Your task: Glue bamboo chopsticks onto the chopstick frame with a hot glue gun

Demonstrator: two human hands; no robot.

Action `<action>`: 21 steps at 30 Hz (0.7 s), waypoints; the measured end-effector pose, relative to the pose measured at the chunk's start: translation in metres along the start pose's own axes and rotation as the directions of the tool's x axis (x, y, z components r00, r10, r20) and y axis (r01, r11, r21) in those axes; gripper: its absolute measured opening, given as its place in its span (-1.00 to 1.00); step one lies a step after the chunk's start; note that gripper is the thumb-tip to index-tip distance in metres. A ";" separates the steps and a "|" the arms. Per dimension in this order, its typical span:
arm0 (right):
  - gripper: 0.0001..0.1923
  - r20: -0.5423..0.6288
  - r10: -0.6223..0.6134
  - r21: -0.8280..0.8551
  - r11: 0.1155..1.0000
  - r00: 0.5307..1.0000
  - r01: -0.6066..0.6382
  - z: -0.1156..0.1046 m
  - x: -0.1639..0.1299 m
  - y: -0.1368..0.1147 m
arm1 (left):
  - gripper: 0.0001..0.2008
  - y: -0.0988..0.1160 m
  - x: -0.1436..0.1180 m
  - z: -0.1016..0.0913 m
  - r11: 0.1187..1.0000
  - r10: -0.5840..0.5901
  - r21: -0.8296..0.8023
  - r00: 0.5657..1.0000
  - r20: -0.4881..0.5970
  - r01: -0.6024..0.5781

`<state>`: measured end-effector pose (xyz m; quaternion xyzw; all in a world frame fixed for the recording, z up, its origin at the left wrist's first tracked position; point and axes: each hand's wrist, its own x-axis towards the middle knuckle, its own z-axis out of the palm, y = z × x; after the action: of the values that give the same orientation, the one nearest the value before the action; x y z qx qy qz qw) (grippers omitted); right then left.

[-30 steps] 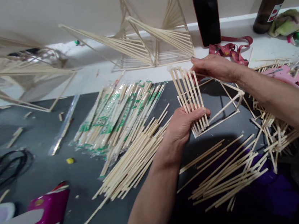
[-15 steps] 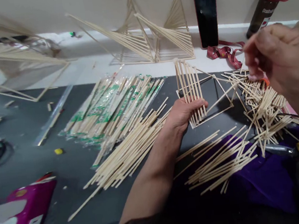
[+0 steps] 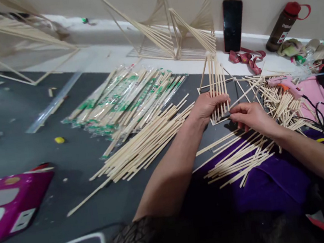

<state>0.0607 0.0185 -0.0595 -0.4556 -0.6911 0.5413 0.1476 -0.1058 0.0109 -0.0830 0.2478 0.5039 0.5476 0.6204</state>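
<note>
Head view: left hand [image 3: 207, 108] grips a pale wooden stick-lattice frame [image 3: 217, 87], fingers wrapped around its upright slats, frame standing on the dark grey table [image 3: 37, 160]. Right hand [image 3: 250, 116] sits at the frame's lower corner, fingertips pinched there; what they pinch is too small to tell. Loose bare wooden sticks [image 3: 147, 143] lie left of the frame, more on purple cloth [image 3: 276, 186]. Green-printed wrapped chopstick packs [image 3: 126, 98] behind. Black phone [image 3: 232, 24] leans on the wall.
</note>
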 end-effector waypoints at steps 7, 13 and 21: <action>-0.81 -0.139 -0.048 0.104 0.993 0.989 0.063 0.015 0.008 -0.001 | -0.86 0.002 -0.002 0.002 0.999 0.006 -0.034 0.999 0.040 -0.004; -0.80 -0.141 -0.036 0.141 0.988 0.989 0.056 0.016 0.010 0.001 | -0.87 0.002 -0.002 0.003 1.000 0.006 -0.028 0.999 0.045 -0.004; -0.84 -0.117 -0.019 0.175 0.984 0.993 0.040 0.017 0.012 -0.002 | -0.84 0.001 0.000 0.001 1.000 0.013 -0.027 0.999 0.044 -0.011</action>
<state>0.0415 0.0176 -0.0670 -0.4607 -0.6372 0.5713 0.2352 -0.1049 0.0109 -0.0819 0.2543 0.4811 0.5525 0.6313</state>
